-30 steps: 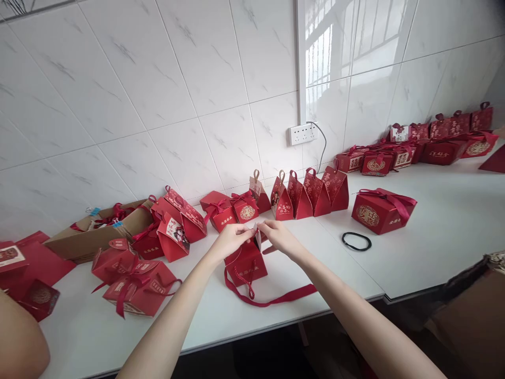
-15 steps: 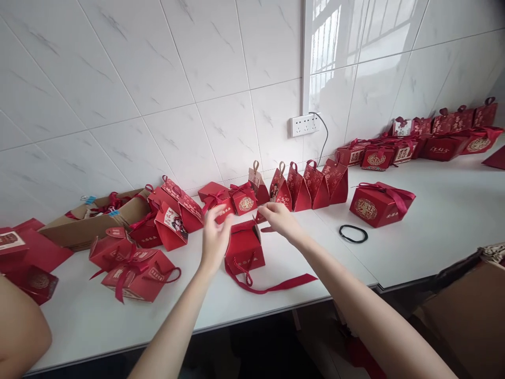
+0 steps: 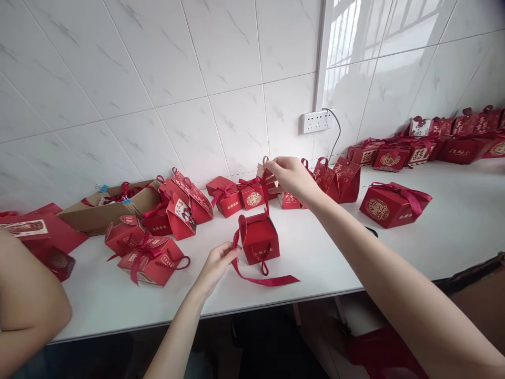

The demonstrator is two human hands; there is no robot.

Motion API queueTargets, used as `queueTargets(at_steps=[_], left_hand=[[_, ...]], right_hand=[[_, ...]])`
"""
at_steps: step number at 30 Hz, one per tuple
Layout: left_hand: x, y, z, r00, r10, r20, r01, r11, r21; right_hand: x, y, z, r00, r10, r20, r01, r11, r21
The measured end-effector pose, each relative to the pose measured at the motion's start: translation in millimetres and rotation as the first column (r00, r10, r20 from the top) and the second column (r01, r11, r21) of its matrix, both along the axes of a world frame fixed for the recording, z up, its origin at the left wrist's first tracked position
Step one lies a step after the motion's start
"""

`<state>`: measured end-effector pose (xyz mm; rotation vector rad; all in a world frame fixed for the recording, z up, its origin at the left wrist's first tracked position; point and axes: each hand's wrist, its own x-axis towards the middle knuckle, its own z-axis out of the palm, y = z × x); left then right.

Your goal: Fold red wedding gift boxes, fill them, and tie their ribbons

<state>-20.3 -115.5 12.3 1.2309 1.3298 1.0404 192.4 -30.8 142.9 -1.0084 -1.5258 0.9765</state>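
Head view, left hand (image 3: 221, 257) and right hand (image 3: 290, 173) pinching smooth satin ribbon (image 3: 266, 281), boxy red card box (image 3: 260, 237)

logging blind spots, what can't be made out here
All in the head view:
Black loop: mostly hidden by right forearm
Tent-shaped box: mostly hidden by right hand
Farthest-right gift box: cut off by right edge
Other person's arm: cut off by left edge
Lettering on central box: too small
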Motion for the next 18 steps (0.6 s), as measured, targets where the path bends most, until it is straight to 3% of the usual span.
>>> queueTargets(at_steps=[5,8,13,16,18], left_hand=[[-21,-6,9.2,0.963,-0.074,0.260,0.094,0.993,-0.066],[-34,-8,20.3,0.964,-0.079,0.256,0.087,0.996,-0.019],[-57,-8,48.9,0.982,-0.099,-0.158,0.103,0.994,0.018],[-66,-6,70.0,0.890,-0.071,-0.450,0.117,0.990,0.074],[-69,-2,83.5,0.759,0.049,-0.649,0.094,0.978,0.184]], right_hand=[[12,3,8.4,0.992,-0.100,-0.076,0.100,0.995,-0.002],[22,4,10.0,0.979,-0.165,-0.123,0.164,0.986,-0.016],[42,6,12.9,0.953,-0.242,-0.181,0.245,0.969,-0.005],[51,6,16.6,0.949,-0.263,-0.172,0.269,0.963,0.008],[56,5,19.1,0.953,-0.264,-0.145,0.270,0.963,0.020]])
